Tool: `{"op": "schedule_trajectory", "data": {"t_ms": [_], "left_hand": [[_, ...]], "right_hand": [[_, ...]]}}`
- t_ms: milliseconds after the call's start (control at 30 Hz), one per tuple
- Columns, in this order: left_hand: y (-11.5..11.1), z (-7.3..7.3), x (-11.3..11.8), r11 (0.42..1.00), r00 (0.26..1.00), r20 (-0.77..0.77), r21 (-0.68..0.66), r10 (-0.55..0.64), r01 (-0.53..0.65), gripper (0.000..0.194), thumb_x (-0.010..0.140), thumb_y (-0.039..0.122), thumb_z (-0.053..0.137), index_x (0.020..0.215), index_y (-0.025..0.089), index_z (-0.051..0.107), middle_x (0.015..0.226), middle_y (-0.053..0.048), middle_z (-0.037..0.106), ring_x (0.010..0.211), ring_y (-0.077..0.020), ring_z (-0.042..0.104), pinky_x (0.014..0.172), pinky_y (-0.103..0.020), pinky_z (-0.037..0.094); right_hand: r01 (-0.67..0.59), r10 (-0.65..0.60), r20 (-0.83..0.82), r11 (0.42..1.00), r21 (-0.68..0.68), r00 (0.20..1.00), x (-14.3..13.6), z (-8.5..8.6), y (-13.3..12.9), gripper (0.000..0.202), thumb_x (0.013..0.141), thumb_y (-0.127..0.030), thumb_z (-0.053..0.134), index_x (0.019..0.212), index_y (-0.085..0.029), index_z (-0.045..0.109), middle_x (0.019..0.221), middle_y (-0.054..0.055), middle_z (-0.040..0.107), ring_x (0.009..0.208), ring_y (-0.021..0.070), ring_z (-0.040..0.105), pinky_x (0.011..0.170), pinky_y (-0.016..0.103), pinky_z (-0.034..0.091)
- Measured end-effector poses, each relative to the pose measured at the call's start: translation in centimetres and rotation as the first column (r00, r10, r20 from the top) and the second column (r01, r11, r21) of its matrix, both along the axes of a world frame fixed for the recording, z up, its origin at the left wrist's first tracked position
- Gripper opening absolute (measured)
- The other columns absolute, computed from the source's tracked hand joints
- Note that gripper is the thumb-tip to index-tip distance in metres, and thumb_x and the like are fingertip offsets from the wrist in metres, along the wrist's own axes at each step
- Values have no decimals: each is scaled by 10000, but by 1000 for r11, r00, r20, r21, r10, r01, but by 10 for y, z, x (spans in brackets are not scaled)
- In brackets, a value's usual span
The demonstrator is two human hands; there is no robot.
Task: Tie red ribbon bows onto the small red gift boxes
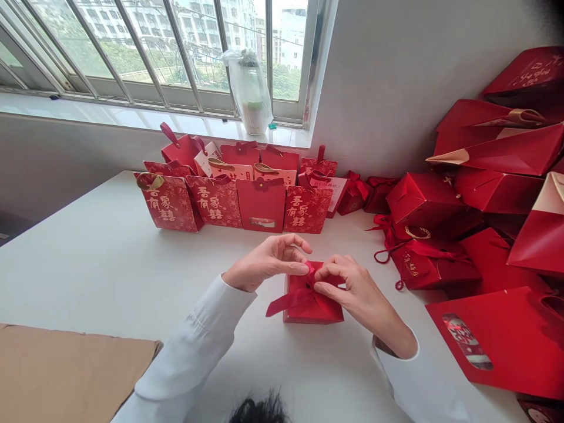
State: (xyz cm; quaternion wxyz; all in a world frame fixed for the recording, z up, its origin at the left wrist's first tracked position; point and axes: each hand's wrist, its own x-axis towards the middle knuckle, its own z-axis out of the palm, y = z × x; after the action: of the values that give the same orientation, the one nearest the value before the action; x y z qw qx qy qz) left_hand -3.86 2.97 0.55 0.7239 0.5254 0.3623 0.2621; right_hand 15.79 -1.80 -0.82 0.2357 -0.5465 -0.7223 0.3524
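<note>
A small red gift box [312, 312] stands on the white table in front of me, with a red ribbon [296, 299] lying across its top. One ribbon tail sticks out past the box's left side. Above the box's top, my left hand [274, 258] pinches the ribbon between thumb and fingers. My right hand [350, 282] comes in from the right, its thumb and fingertips closed on the ribbon close beside the left fingertips. The fingers partly cover the knot or loop between them.
Several red gift boxes [262, 202] stand in rows at the table's back. A heap of red boxes and bags [434, 261] fills the right side. Brown cardboard [66, 373] lies at the front left. A bagged cup [253, 106] stands on the sill of the barred window.
</note>
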Motion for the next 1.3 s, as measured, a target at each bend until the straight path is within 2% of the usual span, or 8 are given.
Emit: {"op": "schedule_trajectory", "data": {"t_ms": [133,333,533,633,800,933,1167,1300], "left_hand": [[-3,-5,6,997,998,8,53,61,-61,326,671,188,749,920,142,543,727,-3,632,671,-101,580,642,-228,438],[-12,-7,19,940,978,-80,301,194,-162,214,702,183,684,855,143,539,746,6,581,677,-101,546,625,-224,434],[-10,0,9,993,999,-10,111,-45,45,257,814,318,616,991,165,511,788,5,563,675,-95,535,626,-230,417],[-11,3,5,979,990,-103,173,-92,109,244,865,389,536,987,178,524,734,24,533,639,-93,501,592,-223,385],[-14,3,11,815,874,-454,564,171,133,106,797,272,592,835,172,588,657,31,541,643,-108,466,604,-226,344],[-13,0,14,730,813,-536,646,227,222,66,801,187,539,852,179,579,673,28,574,647,-114,469,610,-226,337],[-11,-1,8,786,890,-441,589,118,188,158,833,236,525,984,194,546,758,31,523,685,-105,480,609,-209,364],[-16,0,12,793,897,-404,599,181,110,152,827,283,561,943,185,550,738,39,496,666,-95,452,596,-202,350]], "right_hand": [[1,-1,5,1000,2,1000,-1,1,0,133,845,-260,565,776,-254,678,866,16,603,912,208,493,787,343,414],[-2,2,16,1000,6,1000,0,-1,0,126,841,-259,565,776,-254,673,828,19,583,887,208,490,735,327,427],[-8,8,13,1000,-9,1000,0,2,-1,141,850,-228,557,789,-254,681,866,13,594,913,204,481,784,339,414],[-4,4,11,1000,-18,1000,0,2,-2,126,850,-234,567,800,-254,681,854,12,587,905,201,475,765,330,419],[10,-10,7,1000,-15,1000,-1,-1,-2,119,849,-244,573,792,-260,676,852,9,580,915,197,476,748,311,429],[-24,24,12,999,-21,1000,3,3,-2,105,847,-264,571,820,-265,672,877,4,597,896,187,515,703,284,433],[122,-120,-24,991,53,992,30,7,6,231,877,-424,510,921,-231,628,894,18,643,788,164,588,667,273,443],[62,-63,-31,997,-56,998,30,3,5,329,865,-523,503,937,-215,596,748,-1,622,655,148,557,573,256,411]]}}
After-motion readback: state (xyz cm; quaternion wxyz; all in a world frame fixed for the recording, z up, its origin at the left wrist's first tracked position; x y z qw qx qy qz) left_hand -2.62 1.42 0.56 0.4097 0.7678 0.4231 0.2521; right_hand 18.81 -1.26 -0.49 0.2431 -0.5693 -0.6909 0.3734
